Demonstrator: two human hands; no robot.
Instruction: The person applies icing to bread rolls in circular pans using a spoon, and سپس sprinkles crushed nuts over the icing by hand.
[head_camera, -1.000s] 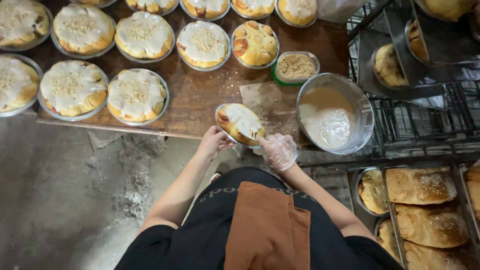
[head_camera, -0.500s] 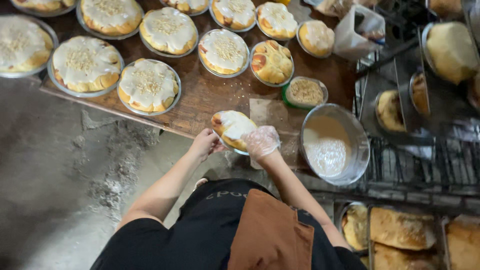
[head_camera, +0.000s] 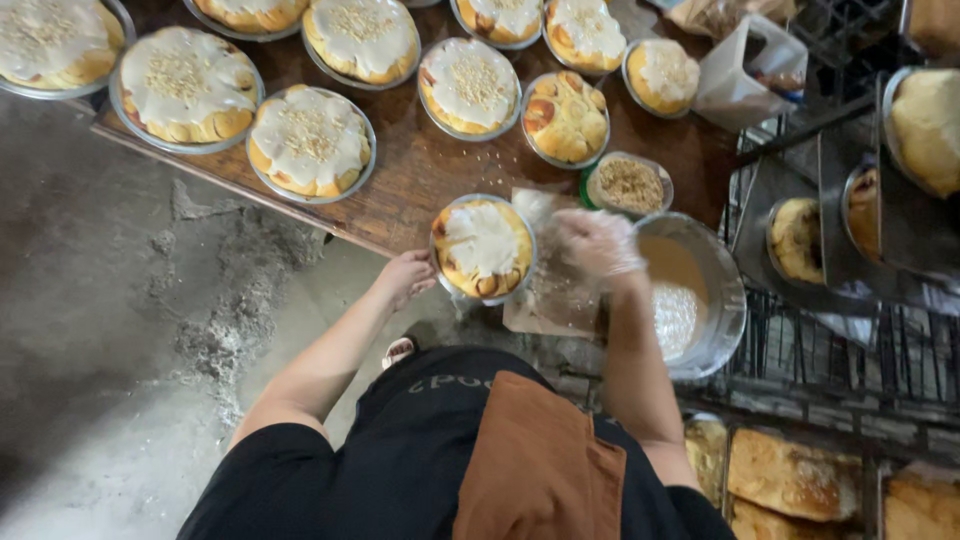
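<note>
Between left hand (head_camera: 408, 276) and gloved right hand (head_camera: 597, 243) — iced bun tin (head_camera: 483, 249)

Golden bun (head_camera: 483, 250) under white icing, brown wooden table (head_camera: 420, 170), silver bowl (head_camera: 715, 300), rust-brown apron (head_camera: 540, 470).

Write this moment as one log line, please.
left hand: holds iced bun pan | right hand: gloved, beside pan | glaze bowl: right

The gloved right hand (head_camera: 597, 243) has lifted off the iced bun tin (head_camera: 483, 249) and moved right, toward the steel bowl (head_camera: 700, 300).
</note>
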